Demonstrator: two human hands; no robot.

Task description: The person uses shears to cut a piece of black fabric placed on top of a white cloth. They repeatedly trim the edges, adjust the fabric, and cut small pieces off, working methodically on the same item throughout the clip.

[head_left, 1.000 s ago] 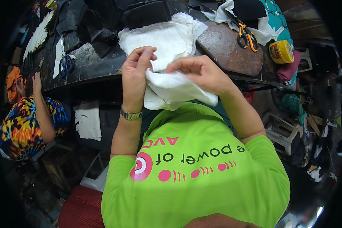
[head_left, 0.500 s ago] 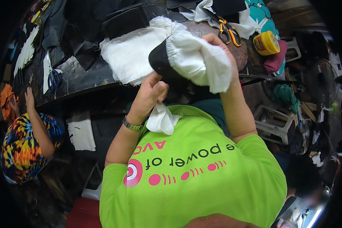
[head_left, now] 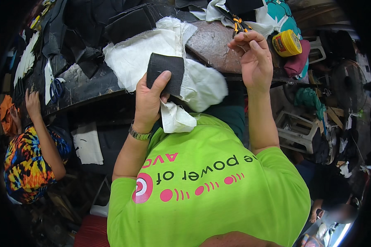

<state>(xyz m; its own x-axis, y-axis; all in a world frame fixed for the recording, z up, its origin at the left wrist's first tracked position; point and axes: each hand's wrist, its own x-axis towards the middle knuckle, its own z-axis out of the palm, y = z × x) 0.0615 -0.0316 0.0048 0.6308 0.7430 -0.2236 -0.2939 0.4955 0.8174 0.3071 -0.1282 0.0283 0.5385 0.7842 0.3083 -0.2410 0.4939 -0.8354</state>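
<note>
**Black patch held over white cloth at a crowded cutting surface**

A dim workshop, seen from above: a dark, worn surface runs across the top of the view, heaped with fabric offcuts, with stools and clutter in the gloom to the right.

Nearest is the person's bright green shirt, printed across the front with dark lettering and pink round marks. Just above it the left hand, a metal watch on its wrist, holds a black rectangular fabric patch upright; the thumb presses on the patch's face and the other fingers are curled behind it, pinching it together with a piece of white cloth that bulges to the right and hangs down below the hand toward the shirt. The right hand is raised beside it, apart from the cloth, its fingers drawn together at the tips; whether they pinch anything is too small to tell.

Farther off on the surface lies a larger white fabric sheet, with black fabric pieces beyond it. Orange-handled scissors lie near the right fingertips, and a round yellow tub with a dark label sits at the right end, by teal cloth. Blue-handled scissors rest at the left end, where another person in a multicoloured shirt reaches up to the edge.
</note>
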